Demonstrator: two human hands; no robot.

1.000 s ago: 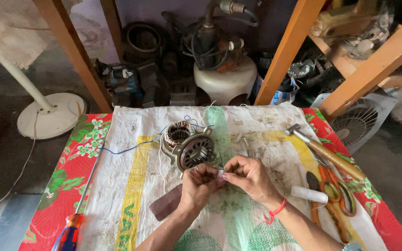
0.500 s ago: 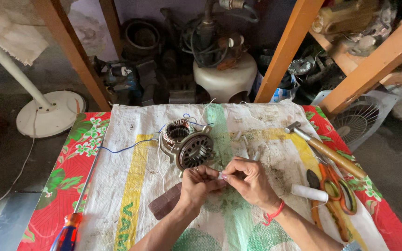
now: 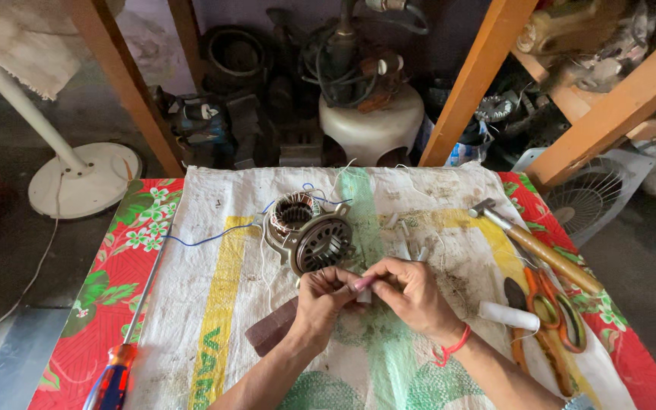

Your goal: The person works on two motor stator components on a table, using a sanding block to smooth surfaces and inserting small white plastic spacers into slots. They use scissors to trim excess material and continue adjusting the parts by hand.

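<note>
My left hand [image 3: 320,304] and my right hand [image 3: 411,292] meet over the middle of a white woven sack [image 3: 206,304]. Together they pinch a small pink tube-like piece [image 3: 364,283] between their fingertips. Just beyond the fingers lies a fan motor [image 3: 309,235] with a copper-wound stator and a slotted metal cover, trailing blue and white wires. A dark brown block [image 3: 271,334] lies under my left wrist. My right wrist carries a red thread band.
A hammer with a wooden handle [image 3: 540,247], orange-handled scissors [image 3: 544,311] and a white spool [image 3: 510,315] lie at the right. A red-handled screwdriver [image 3: 127,357] lies at the left on the floral cloth [image 3: 108,281]. Wooden table legs, a fan base [image 3: 85,178] and old motor parts stand beyond.
Both hands stay together over the sack, shifting only slightly as the fingers work the small pink piece. The motor and the tools have not moved.
</note>
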